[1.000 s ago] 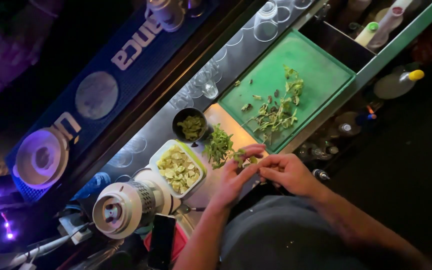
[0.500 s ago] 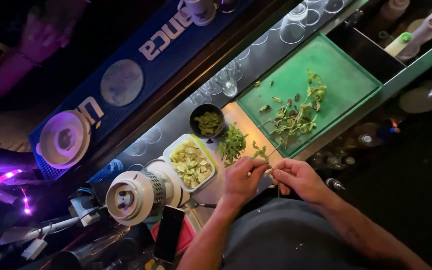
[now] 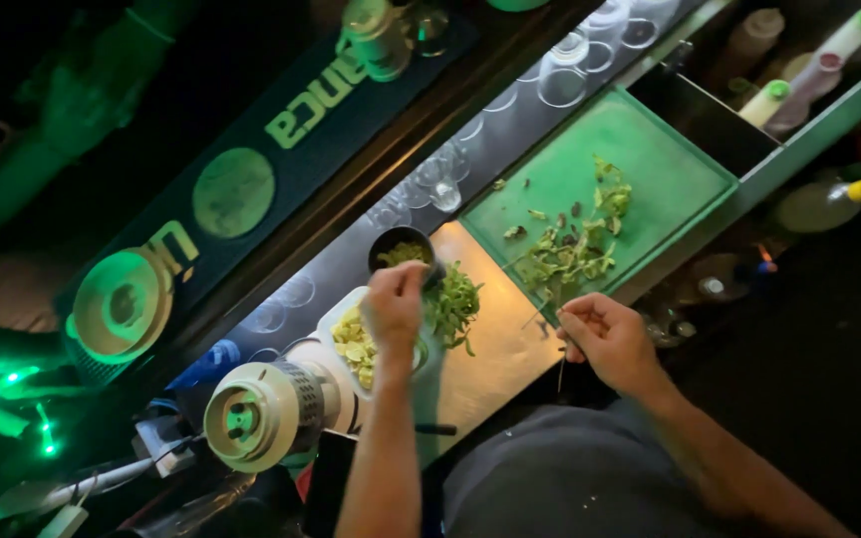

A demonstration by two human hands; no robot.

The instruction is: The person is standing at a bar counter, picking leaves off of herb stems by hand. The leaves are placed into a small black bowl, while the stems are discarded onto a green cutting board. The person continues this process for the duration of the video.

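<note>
My left hand (image 3: 396, 304) reaches forward over the small dark bowl (image 3: 389, 242) of green leaves, fingers pinched together, seemingly on a small leaf. Its wrist covers part of the white dish (image 3: 336, 317) of pale lime slices. My right hand (image 3: 605, 337) stays near the counter's front edge, closed on a thin bare herb stem that hangs down. A loose bunch of mint (image 3: 455, 304) lies on the steel counter between the hands. Picked leaves and stems (image 3: 575, 244) are scattered on the green cutting board (image 3: 670, 174).
A white citrus press (image 3: 256, 413) stands left of the dish. Upturned glasses (image 3: 440, 184) line the counter's back edge beside a dark bar mat (image 3: 251, 179). Squeeze bottles (image 3: 779, 95) stand in a well at upper right. Another person's arm (image 3: 42, 130) shows at upper left.
My left hand has left the right hand and moved forward to the small dark bowl. The right hand keeps the stem. The lighting turned from purple to green.
</note>
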